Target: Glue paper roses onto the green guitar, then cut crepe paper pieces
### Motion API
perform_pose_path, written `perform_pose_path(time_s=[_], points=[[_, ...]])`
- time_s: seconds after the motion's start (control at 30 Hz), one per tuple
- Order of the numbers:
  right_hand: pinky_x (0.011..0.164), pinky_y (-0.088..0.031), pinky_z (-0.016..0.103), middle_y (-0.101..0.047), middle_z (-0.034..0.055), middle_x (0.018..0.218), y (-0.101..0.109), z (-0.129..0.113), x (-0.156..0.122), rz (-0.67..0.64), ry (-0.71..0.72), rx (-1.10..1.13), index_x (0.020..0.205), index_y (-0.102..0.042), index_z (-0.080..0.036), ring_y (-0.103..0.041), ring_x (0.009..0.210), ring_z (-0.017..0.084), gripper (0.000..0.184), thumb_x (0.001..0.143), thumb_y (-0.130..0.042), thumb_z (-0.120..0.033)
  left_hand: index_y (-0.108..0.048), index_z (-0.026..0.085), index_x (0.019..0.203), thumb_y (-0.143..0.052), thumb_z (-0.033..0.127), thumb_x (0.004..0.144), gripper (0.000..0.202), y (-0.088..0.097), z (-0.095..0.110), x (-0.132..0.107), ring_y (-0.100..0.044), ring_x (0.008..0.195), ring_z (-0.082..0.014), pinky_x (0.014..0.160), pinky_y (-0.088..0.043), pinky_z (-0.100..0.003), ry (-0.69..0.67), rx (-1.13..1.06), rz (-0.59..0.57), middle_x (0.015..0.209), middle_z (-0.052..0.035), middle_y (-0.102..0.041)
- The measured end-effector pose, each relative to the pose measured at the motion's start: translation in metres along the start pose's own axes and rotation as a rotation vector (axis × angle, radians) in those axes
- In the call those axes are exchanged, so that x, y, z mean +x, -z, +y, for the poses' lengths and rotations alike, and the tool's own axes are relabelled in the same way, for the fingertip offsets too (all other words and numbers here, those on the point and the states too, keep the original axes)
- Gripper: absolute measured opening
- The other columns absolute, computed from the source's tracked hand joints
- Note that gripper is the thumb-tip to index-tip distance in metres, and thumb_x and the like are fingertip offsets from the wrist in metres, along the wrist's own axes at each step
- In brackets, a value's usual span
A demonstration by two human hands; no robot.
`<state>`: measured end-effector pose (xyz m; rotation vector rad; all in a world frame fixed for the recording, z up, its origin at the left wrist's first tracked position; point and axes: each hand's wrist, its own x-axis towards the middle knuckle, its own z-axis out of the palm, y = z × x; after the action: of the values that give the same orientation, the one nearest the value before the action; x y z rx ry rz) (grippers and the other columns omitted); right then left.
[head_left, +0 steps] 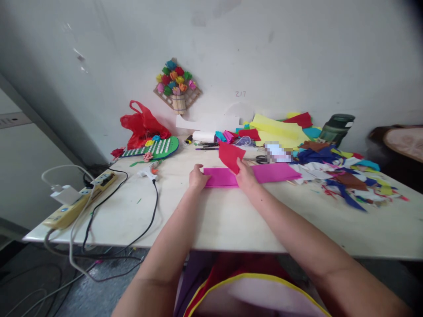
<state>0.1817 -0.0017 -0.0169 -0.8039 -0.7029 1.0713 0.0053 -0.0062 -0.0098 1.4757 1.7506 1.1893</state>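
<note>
A long magenta paper strip (264,172) lies flat on the pale table (214,215). My left hand (197,178) presses on its left end with the fingers curled down. My right hand (245,175) rests on the strip near its middle and pinches a red paper piece (230,156) that stands up from it. A black-handled pair of scissors (261,159) lies just behind the strip.
A heap of coloured paper scraps (343,174) covers the right side. Yellow sheets (276,130), a dark bottle (337,127), a red plastic bag (143,123) and a paper flower piece (176,86) line the wall. A glue gun (148,172) and power strip (82,196) with cables sit left.
</note>
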Motion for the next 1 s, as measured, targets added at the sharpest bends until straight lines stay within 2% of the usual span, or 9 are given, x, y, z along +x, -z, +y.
perform_pose_path(time_s=[0.07,0.17,0.23,0.3,0.4,0.5,0.73,0.87,1.0], points=[[0.075,-0.051,0.031,-0.069,0.0041,0.090,0.001,0.003,-0.001,0.033,-0.038,0.052,0.087,-0.059,-0.020,-0.063,0.088,0.018,0.023,0.069,-0.062,-0.035,-0.056,0.021,0.098,-0.075,0.017,0.049,0.052,0.000,0.000,-0.001,-0.057,0.074,-0.0230,0.069,-0.039,-0.030,-0.024,0.061,-0.016,0.063,-0.0005,-0.056],[0.074,-0.052,0.030,-0.070,0.0033,0.087,0.008,0.005,0.003,0.066,0.011,0.106,0.085,-0.059,-0.020,-0.064,0.085,0.016,0.021,0.069,-0.063,-0.033,-0.055,0.019,0.108,-0.072,0.021,0.056,0.055,0.000,0.002,-0.003,-0.057,0.077,-0.0234,0.071,-0.039,-0.030,-0.038,0.146,-0.062,0.073,-0.0046,-0.061],[0.073,-0.052,0.029,-0.070,0.0024,0.084,0.012,0.007,0.006,0.087,0.032,0.129,0.085,-0.060,-0.019,-0.065,0.082,0.016,0.020,0.070,-0.063,-0.031,-0.051,0.020,0.116,-0.070,0.027,0.059,0.061,0.001,0.005,-0.006,-0.056,0.089,-0.0256,0.076,-0.039,-0.032,-0.048,0.264,-0.056,0.084,-0.0077,-0.063],[0.072,-0.052,0.028,-0.070,0.0014,0.081,0.014,0.008,0.008,0.110,0.027,0.155,0.084,-0.060,-0.019,-0.065,0.079,0.015,0.017,0.072,-0.061,-0.030,-0.049,0.019,0.120,-0.068,0.038,0.060,0.065,0.002,0.006,-0.007,-0.047,0.107,-0.0297,0.084,-0.036,-0.036,-0.090,0.435,0.002,0.102,-0.0120,-0.061],[0.071,-0.053,0.028,-0.070,0.0007,0.080,0.014,0.009,0.009,0.124,0.011,0.198,0.084,-0.061,-0.018,-0.065,0.077,0.013,0.013,0.074,-0.058,-0.025,-0.054,0.014,0.114,-0.062,0.055,0.060,0.068,0.002,0.006,-0.005,-0.036,0.116,-0.0355,0.092,-0.030,-0.042,-0.111,0.640,0.053,0.120,-0.0185,-0.052],[0.071,-0.053,0.028,-0.070,0.0010,0.081,0.014,0.010,0.010,0.127,-0.007,0.228,0.086,-0.060,-0.018,-0.065,0.079,0.014,0.012,0.076,-0.056,-0.024,-0.060,0.012,0.103,-0.061,0.061,0.058,0.065,0.001,0.006,0.001,-0.037,0.114,-0.0367,0.092,-0.029,-0.044,-0.070,0.699,0.020,0.118,-0.0205,-0.051],[0.073,-0.052,0.027,-0.070,0.0004,0.081,0.017,0.013,0.011,0.129,0.015,0.235,0.085,-0.060,-0.017,-0.065,0.079,0.013,0.011,0.076,-0.057,-0.023,-0.063,0.014,0.082,-0.068,0.052,0.056,0.047,-0.006,0.010,0.008,-0.042,0.109,-0.0364,0.086,-0.032,-0.042,-0.022,0.598,-0.025,0.107,-0.0196,-0.057],[0.068,-0.053,0.025,-0.069,0.0001,0.075,0.015,0.009,0.009,0.137,-0.008,0.253,0.083,-0.059,-0.017,-0.065,0.072,0.012,0.008,0.079,-0.055,-0.022,-0.058,0.018,0.078,-0.068,0.036,0.062,0.026,-0.010,0.007,0.007,-0.054,0.089,-0.0244,0.074,-0.038,-0.031,-0.102,0.368,-0.019,0.083,-0.0096,-0.062],[0.065,-0.053,0.023,-0.069,-0.0004,0.075,0.013,0.006,0.007,0.141,-0.009,0.273,0.081,-0.059,-0.018,-0.065,0.071,0.011,0.006,0.080,-0.054,-0.020,-0.056,0.018,0.084,-0.068,0.031,0.064,0.027,-0.013,0.002,0.008,-0.056,0.071,-0.0167,0.064,-0.040,-0.025,-0.085,0.135,-0.007,0.075,-0.0043,-0.061]])
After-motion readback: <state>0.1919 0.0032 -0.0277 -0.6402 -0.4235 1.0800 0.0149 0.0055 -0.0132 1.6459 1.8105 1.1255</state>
